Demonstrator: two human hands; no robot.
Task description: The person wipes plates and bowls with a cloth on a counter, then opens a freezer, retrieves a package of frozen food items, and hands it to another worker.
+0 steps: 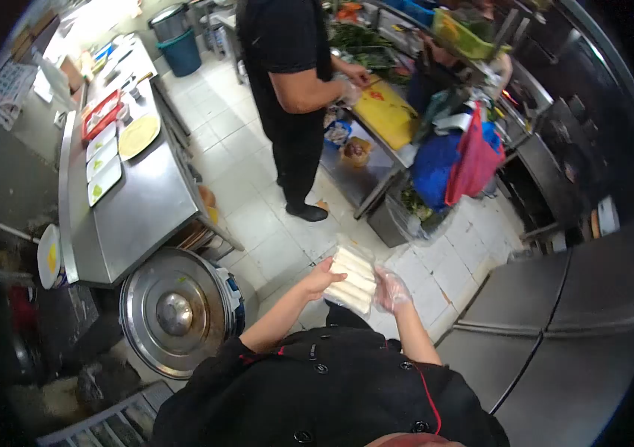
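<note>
In front of my dark jacket I hold a clear plastic pack of white rolls (353, 273), several long pale pieces lying side by side. What the pieces are made of, I cannot tell. My left hand (320, 280) is closed on the pack's left edge, with the thumb over the top. At the right edge, my right hand (392, 290) wears a clear plastic glove and grips the wrapping. Its fingers are partly hidden behind the pack.
A co-worker (291, 82) stands ahead at a yellow cutting board (385, 114). To the left runs a steel counter (138, 212) with white plates (104, 180) and a round yellowish board (140, 138). A large lidded pot (209, 316) stands left; steel doors (511, 335) right; a bin (388, 220) ahead.
</note>
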